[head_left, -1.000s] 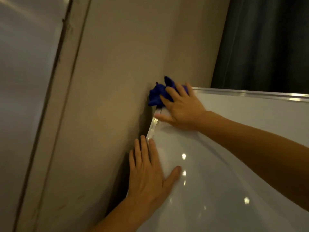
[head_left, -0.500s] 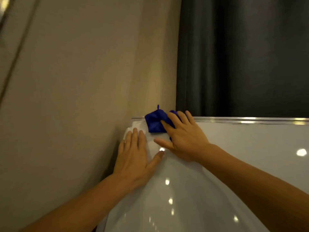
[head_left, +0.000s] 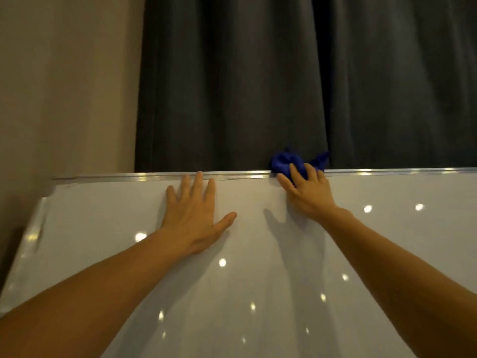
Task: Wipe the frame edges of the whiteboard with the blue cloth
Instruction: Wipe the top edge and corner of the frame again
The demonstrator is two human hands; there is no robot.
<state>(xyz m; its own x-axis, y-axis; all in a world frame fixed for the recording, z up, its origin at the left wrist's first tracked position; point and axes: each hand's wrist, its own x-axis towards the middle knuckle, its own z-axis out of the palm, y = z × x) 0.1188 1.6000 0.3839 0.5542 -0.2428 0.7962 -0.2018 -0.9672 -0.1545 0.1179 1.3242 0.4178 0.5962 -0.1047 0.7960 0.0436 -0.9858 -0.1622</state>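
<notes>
Dark pleated curtain (head_left: 284, 86) behind, beige wall (head_left: 64, 86) left, dim warm light

A dark grey curtain (head_left: 284, 81) hangs in long folds directly beyond the fingers. A plain beige wall (head_left: 67, 83) stands left of the fingers, meeting the curtain's edge.

Crumpled blue cloth (head_left: 285, 161) sits bunched on the whiteboard (head_left: 258, 280)'s silver top frame edge (head_left: 160, 176).

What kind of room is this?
Probably an office or meeting room: a glossy white whiteboard with silver metal frame, dark grey curtains and a plain beige wall.
</notes>
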